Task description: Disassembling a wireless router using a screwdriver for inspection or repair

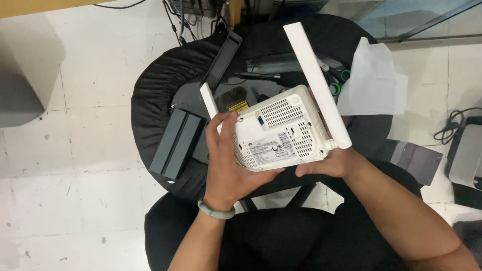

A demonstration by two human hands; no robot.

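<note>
Both hands clasp white router edges above cluttered stool.

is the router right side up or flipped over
Flipped over. The white router shows its vented underside with the label sticker facing the camera, held between the left hand and right hand.

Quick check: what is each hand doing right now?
Left hand: closed around the left end of the white router, held underside up.
Right hand: grips the router's right end, by the long antenna.
</note>
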